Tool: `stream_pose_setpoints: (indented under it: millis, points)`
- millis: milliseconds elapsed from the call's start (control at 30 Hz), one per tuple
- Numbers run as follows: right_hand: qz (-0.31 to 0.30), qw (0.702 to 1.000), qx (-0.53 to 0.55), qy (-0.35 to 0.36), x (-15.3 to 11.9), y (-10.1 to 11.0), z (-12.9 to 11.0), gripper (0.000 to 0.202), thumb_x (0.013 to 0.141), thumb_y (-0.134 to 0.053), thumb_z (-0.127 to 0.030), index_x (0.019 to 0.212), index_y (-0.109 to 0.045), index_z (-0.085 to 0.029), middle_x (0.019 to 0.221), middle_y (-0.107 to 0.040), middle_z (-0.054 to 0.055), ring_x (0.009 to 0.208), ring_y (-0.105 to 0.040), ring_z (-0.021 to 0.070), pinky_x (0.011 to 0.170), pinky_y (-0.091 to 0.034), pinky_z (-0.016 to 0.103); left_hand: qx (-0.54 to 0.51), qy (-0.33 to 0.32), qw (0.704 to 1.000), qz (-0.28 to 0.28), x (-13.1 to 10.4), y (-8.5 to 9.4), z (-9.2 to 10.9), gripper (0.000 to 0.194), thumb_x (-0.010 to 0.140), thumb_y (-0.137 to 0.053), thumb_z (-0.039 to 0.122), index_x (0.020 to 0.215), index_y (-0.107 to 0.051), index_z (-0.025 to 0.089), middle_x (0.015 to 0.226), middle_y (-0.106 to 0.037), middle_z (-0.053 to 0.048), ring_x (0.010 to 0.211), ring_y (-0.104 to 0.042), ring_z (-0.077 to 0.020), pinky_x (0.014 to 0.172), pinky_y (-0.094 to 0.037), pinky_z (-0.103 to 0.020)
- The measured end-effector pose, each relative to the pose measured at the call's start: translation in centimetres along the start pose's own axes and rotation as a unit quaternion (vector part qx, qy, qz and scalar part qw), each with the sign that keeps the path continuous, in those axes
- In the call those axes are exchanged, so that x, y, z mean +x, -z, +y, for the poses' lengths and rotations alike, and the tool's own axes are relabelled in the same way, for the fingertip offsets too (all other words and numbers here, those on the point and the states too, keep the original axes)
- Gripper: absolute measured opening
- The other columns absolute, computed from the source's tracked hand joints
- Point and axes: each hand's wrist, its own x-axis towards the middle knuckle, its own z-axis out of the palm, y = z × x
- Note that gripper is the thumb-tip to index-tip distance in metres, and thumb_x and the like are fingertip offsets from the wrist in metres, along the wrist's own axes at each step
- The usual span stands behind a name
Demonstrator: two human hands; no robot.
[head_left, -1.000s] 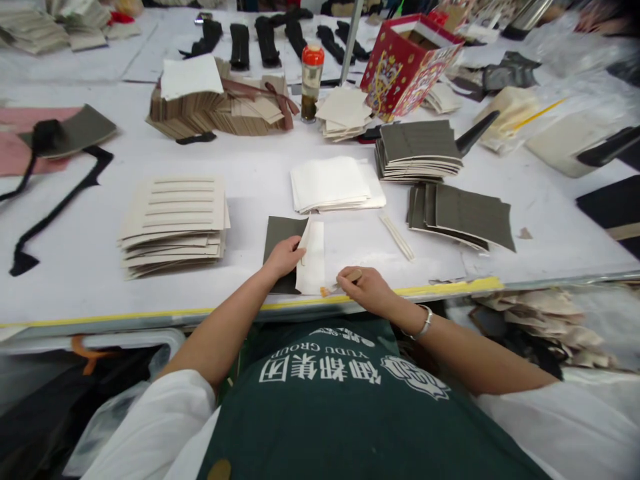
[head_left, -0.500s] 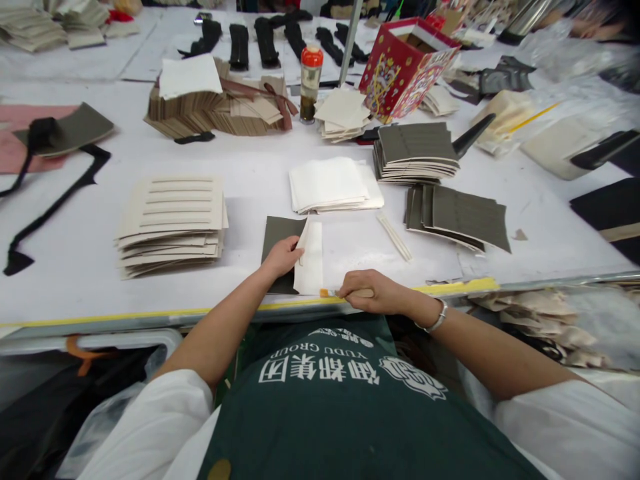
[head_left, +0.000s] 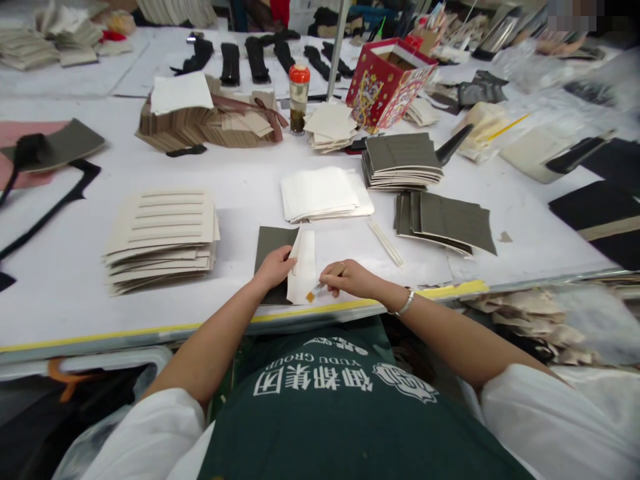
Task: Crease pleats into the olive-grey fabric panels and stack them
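Note:
At the table's front edge, my left hand (head_left: 275, 268) is closed on the edge of a white sheet (head_left: 303, 277), its thumb lying on top. That sheet has a raised edge and partly covers a dark grey panel (head_left: 273, 239). My right hand (head_left: 347, 277) grips a small brush (head_left: 312, 295) with an orange-yellow tip. The brush tip is at the sheet's lower right corner; whether it touches is hard to tell. Behind lies a stack of white sheets (head_left: 323, 192). Thin cream strips (head_left: 386, 244) rest to the right.
A pile of cream slotted panels (head_left: 163, 233) stands on the left. Dark grey panels are stacked at the right (head_left: 400, 157) and nearer (head_left: 450, 220). Farther back are a bottle with a red lid (head_left: 299, 100), a red box (head_left: 385, 83) and brown pieces (head_left: 175, 123).
My right hand has moved the brush left, from the table's edge to the white sheet's lower corner. My left hand keeps its hold. The whole view has shifted slightly.

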Motion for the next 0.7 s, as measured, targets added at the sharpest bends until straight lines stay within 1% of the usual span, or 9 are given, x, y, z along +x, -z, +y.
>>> stream_pose_setpoints:
  millis: [100,200,267,333,400,433,533,600,700]
  points:
    - [0.068,0.996,-0.059,0.021,2.6,0.9,0.3,0.025,0.080,-0.050,-0.032,0.067,-0.062,-0.014,0.061,-0.063,0.002,0.049,-0.057,0.0109,0.054,-0.044,0.023,0.006,0.003,1.000,0.002,0.1,0.0,-0.1,0.028,0.072,-0.047,0.026,0.094,-0.060,0.014,0.079,-0.064,-0.003,0.072,-0.056,-0.0181,0.065,-0.044,-0.028]
    - [0.142,0.969,-0.177,0.092,3.1,1.4,0.0,0.023,0.083,-0.047,-0.030,0.080,-0.064,-0.015,0.071,-0.066,0.003,0.059,-0.059,0.0119,0.062,-0.043,0.024,0.012,0.004,1.000,0.004,0.0,0.0,0.1,0.026,0.073,-0.047,0.026,0.092,-0.060,0.014,0.078,-0.063,-0.002,0.071,-0.056,-0.0178,0.063,-0.044,-0.027]
    - [0.118,0.947,-0.256,0.154,1.7,1.1,-0.5,0.023,0.085,-0.046,-0.030,0.087,-0.064,-0.016,0.079,-0.066,0.005,0.068,-0.060,0.0134,0.065,-0.042,0.024,0.016,0.004,1.000,0.007,-0.1,0.0,0.2,0.025,0.073,-0.047,0.025,0.091,-0.060,0.015,0.078,-0.063,-0.002,0.072,-0.056,-0.0176,0.064,-0.044,-0.027]
    - [0.033,0.921,-0.330,0.203,-0.5,0.5,-1.3,0.023,0.087,-0.044,-0.028,0.087,-0.063,-0.016,0.079,-0.065,0.006,0.070,-0.058,0.0136,0.064,-0.040,0.023,0.020,0.004,1.000,0.009,-0.2,0.1,0.2,0.024,0.073,-0.046,0.024,0.091,-0.060,0.015,0.080,-0.064,-0.002,0.073,-0.057,-0.0176,0.066,-0.044,-0.027]
    - [-0.014,0.899,-0.385,0.206,-2.6,0.1,-2.4,0.024,0.087,-0.042,-0.026,0.082,-0.063,-0.016,0.072,-0.063,0.006,0.065,-0.056,0.0132,0.059,-0.038,0.023,0.027,0.004,1.000,0.011,-0.3,0.1,0.3,0.024,0.074,-0.046,0.023,0.091,-0.060,0.015,0.082,-0.064,-0.003,0.074,-0.057,-0.0179,0.068,-0.044,-0.028]
    - [-0.002,0.897,-0.397,0.194,-3.3,-0.1,-2.9,0.025,0.087,-0.041,-0.026,0.080,-0.063,-0.016,0.071,-0.063,0.006,0.064,-0.055,0.0133,0.058,-0.037,0.023,0.031,0.003,0.999,0.011,-0.3,0.1,0.3,0.024,0.074,-0.045,0.023,0.091,-0.060,0.015,0.083,-0.064,-0.003,0.075,-0.057,-0.0180,0.069,-0.044,-0.028]
    - [0.075,0.937,-0.312,0.139,-3.1,0.2,-3.7,0.027,0.087,-0.041,-0.028,0.079,-0.063,-0.015,0.072,-0.064,0.006,0.064,-0.055,0.0128,0.059,-0.038,0.023,0.041,0.004,0.999,0.007,-0.3,0.1,0.4,0.024,0.075,-0.045,0.023,0.092,-0.060,0.015,0.085,-0.064,-0.003,0.076,-0.057,-0.0179,0.071,-0.044,-0.028]
    - [0.041,0.972,-0.204,0.111,-1.1,0.6,-3.1,0.028,0.086,-0.042,-0.031,0.076,-0.063,-0.016,0.071,-0.064,0.004,0.060,-0.055,0.0111,0.057,-0.039,0.021,0.050,0.008,0.999,-0.002,-0.4,0.3,0.6,0.024,0.075,-0.044,0.023,0.092,-0.060,0.016,0.083,-0.064,-0.003,0.075,-0.057,-0.0178,0.070,-0.044,-0.028]
    - [0.005,0.992,-0.109,0.067,3.0,2.1,-1.3,0.030,0.083,-0.046,-0.034,0.067,-0.062,-0.015,0.072,-0.064,0.003,0.053,-0.052,0.0091,0.052,-0.039,0.021,0.064,0.018,0.998,-0.012,-0.6,0.5,0.9,0.024,0.076,-0.045,0.024,0.093,-0.060,0.016,0.081,-0.064,-0.002,0.074,-0.056,-0.0180,0.068,-0.043,-0.028]
